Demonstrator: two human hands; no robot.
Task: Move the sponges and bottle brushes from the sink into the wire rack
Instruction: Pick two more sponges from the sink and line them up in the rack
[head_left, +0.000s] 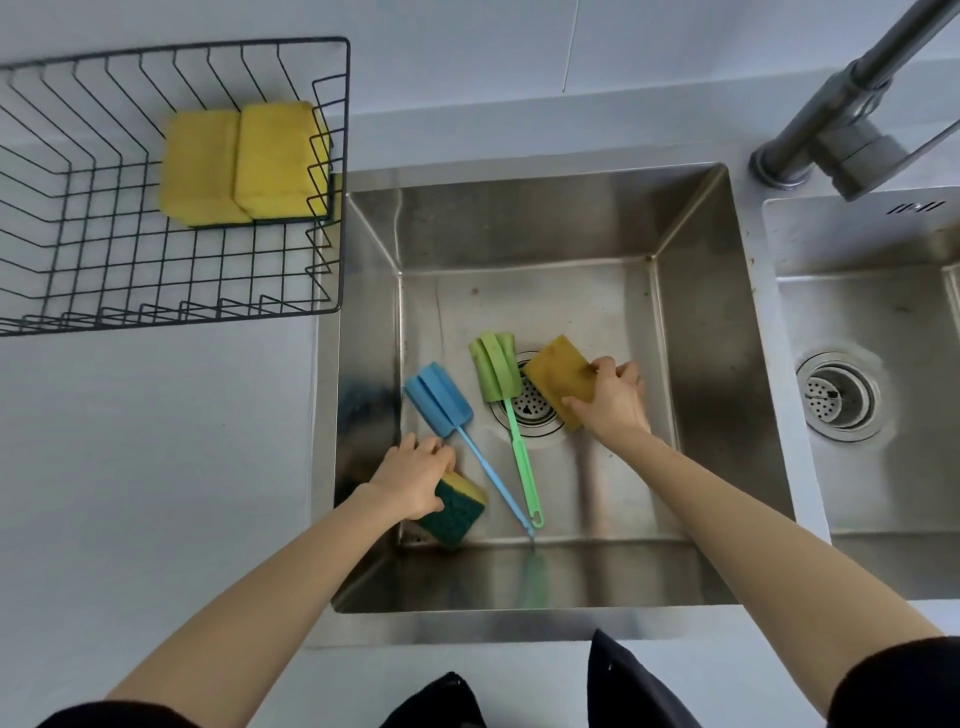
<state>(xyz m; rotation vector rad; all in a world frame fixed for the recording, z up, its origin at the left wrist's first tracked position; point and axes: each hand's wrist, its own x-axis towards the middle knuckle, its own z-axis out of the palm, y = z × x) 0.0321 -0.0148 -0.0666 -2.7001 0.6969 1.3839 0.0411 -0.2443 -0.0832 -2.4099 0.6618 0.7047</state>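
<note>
Both hands are down in the steel sink (696, 322). My left hand (415, 475) grips a yellow sponge with a dark green scrub side (457, 512) at the front left of the basin. My right hand (613, 400) holds a dull yellow sponge (558, 376) over the drain. Between them lie a blue bottle brush (439, 400) and a green bottle brush (496, 374), handles pointing toward me. The black wire rack (78, 291) stands on the counter at the left, with two yellow sponges (244, 161) in its back right corner.
A grey faucet (852, 119) rises at the back right. A second sink (883, 312) with its own drain strainer (839, 397) lies to the right. White counter (156, 441) lies between the rack and me.
</note>
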